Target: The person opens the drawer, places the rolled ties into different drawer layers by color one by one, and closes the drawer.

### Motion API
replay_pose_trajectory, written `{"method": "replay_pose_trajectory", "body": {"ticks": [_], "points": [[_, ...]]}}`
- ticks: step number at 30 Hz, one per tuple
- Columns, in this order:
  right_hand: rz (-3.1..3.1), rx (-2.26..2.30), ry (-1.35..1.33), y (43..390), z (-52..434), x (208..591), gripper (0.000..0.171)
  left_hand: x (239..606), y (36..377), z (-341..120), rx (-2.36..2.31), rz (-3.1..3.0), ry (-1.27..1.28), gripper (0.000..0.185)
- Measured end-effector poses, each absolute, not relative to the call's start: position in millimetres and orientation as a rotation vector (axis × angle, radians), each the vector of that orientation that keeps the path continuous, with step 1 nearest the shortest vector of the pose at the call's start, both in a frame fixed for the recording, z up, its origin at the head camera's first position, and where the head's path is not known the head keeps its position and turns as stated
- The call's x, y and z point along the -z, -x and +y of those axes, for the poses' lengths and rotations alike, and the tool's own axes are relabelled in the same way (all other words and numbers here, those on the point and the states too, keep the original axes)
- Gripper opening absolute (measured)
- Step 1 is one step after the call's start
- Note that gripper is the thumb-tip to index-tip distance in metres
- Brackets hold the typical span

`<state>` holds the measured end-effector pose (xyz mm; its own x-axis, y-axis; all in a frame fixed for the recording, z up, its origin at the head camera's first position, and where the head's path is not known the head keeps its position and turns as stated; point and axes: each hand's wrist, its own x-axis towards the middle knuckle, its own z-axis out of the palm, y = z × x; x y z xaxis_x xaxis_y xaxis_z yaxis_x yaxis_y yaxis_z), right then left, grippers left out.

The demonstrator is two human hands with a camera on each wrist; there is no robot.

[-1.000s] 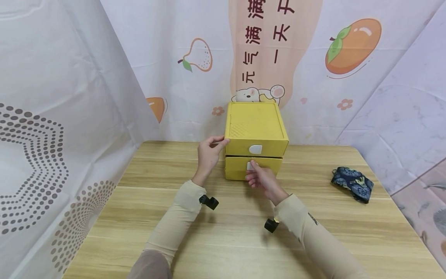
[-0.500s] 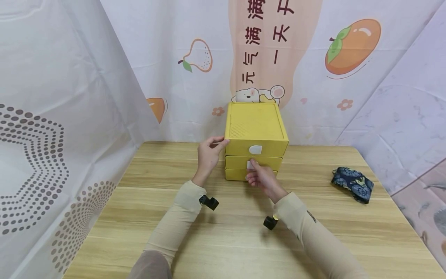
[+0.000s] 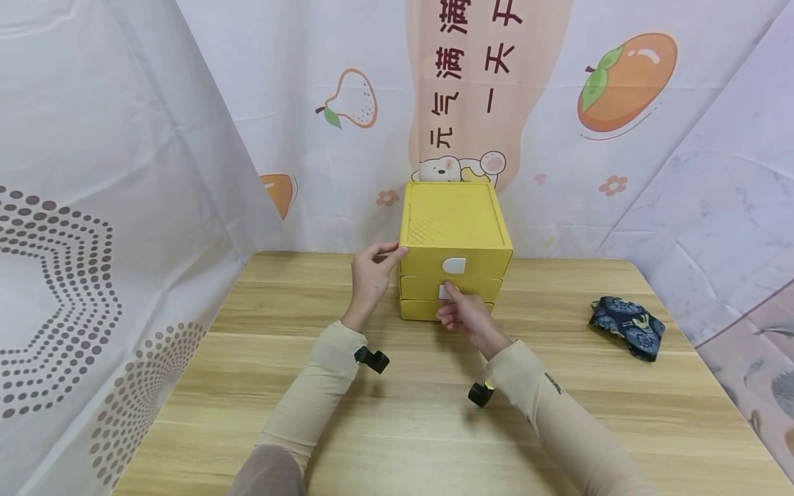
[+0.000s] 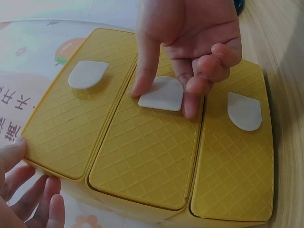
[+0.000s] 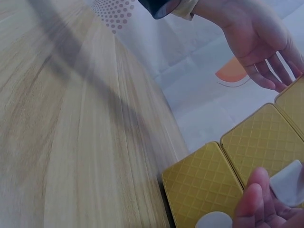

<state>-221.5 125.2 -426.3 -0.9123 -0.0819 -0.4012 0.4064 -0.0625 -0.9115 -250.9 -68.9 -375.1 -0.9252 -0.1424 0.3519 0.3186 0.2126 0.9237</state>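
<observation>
Wood-grain table point(image 3: 397, 427) ran from the near edge to a hung backdrop; both forearms in beige sleeves point(image 3: 310, 386) lay over it, a small black camera strapped under each wrist; right hand point(image 3: 466, 318) was low at the front of the yellow drawer box point(image 3: 455, 224), forefinger and other fingers point(image 4: 145, 61) curled onto the white tab point(image 4: 162, 93) of the middle drawer point(image 4: 147, 156), pinching that tab, thumb not visible; middle drawer sat close to flush with the drawers beside it in the left wrist view, each of those with its own white tab; left hand point(image 3: 371, 275) stood at the box's left side, thumb on the top front corner, fingers loosely extended along the side wall, bracing rather than gripping; the box stood at the far middle of the table, just short of the backdrop; a dark blue patterned cloth point(image 3: 628, 325) lay crumpled well apart to the right, near the table's right edge; behind, the white backdrop point(image 3: 347, 103) showed printed fruit, a cartoon bear and a vertical banner of characters; a dotted curtain point(image 3: 74, 275) hung at left.
</observation>
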Motion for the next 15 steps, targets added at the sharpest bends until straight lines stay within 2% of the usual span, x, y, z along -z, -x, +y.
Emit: {"method": "replay_pose_trajectory", "body": {"ticks": [15], "points": [[1.894, 2.035, -0.325, 219.2, 129.2, 428.9, 0.065, 374.0, 251.0, -68.1, 1.773, -2.137, 0.149, 0.029]]}}
